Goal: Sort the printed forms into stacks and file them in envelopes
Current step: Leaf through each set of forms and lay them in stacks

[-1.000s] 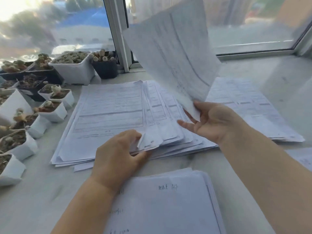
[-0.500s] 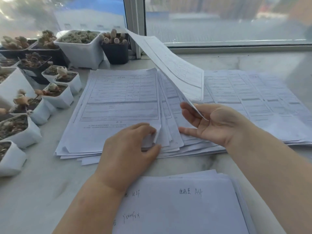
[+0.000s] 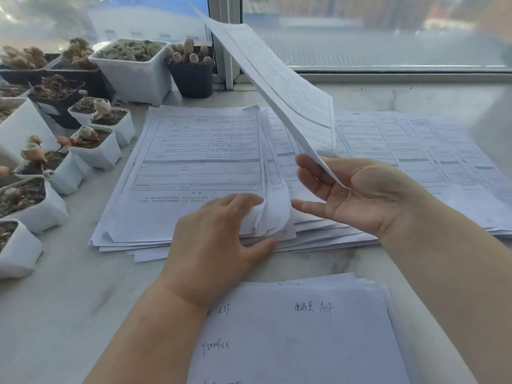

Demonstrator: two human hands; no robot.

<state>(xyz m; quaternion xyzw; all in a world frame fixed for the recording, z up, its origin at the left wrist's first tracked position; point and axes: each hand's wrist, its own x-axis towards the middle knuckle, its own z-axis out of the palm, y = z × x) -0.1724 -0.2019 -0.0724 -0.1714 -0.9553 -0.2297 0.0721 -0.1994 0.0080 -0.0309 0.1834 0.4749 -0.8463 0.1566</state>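
A fanned stack of printed forms (image 3: 199,151) lies in the middle of the marble sill. My left hand (image 3: 216,245) rests on its near right corner, fingers and thumb pinching the curled-up corners of the top sheets. My right hand (image 3: 360,195) is palm up just to the right and holds one lifted sheet (image 3: 282,87) by its near corner; the thumb is hidden behind the paper. That sheet slants up toward the window. A second spread of forms (image 3: 415,151) lies to the right. A stack with handwritten notes (image 3: 304,342) sits nearest me.
Several small white and black pots of succulents (image 3: 133,70) crowd the left side and back of the sill. The window frame (image 3: 224,37) and glass close off the far edge. Bare marble (image 3: 69,300) shows at the front left.
The lifted sheet has dropped from nearly upright to a lower slant over the middle stack. My left hand has curled the corner sheets up further.
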